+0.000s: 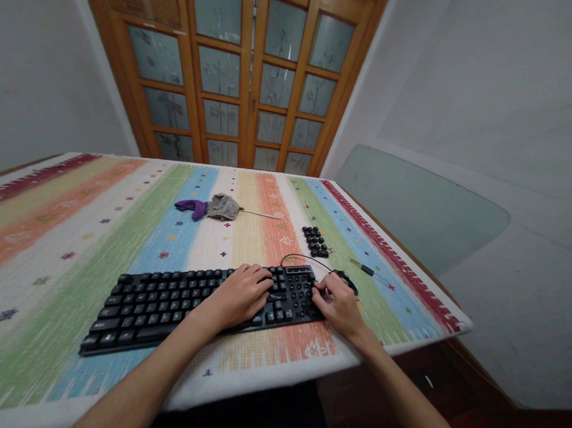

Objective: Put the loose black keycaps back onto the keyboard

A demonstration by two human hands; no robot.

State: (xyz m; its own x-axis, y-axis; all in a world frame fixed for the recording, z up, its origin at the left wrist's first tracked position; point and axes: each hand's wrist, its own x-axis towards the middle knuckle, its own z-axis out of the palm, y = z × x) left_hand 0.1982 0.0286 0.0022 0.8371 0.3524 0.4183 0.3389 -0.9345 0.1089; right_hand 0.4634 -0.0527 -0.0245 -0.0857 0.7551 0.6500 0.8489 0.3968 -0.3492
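A black keyboard (164,303) lies at a slant along the near side of the table. Its number pad (301,295) at the right end shows bare switches where caps are off. My left hand (245,292) rests over the keys left of the pad, fingers loosely bent and apart. At the pad's right edge, my right hand (336,301) has thumb and forefinger pinched together; whatever is between them is too small to make out. Loose black keycaps (315,240) stand in a small group behind the pad. Beside them lies a wire tool with a black handle (367,270), possibly a keycap puller.
A grey cloth (223,207) and a purple cloth (194,208) lie farther back, with a thin brush-like stick (261,214) beside them. A black cable (307,258) loops behind the keyboard toward a dark object (347,281) by my right hand. The striped tablecloth (94,247) covers the table.
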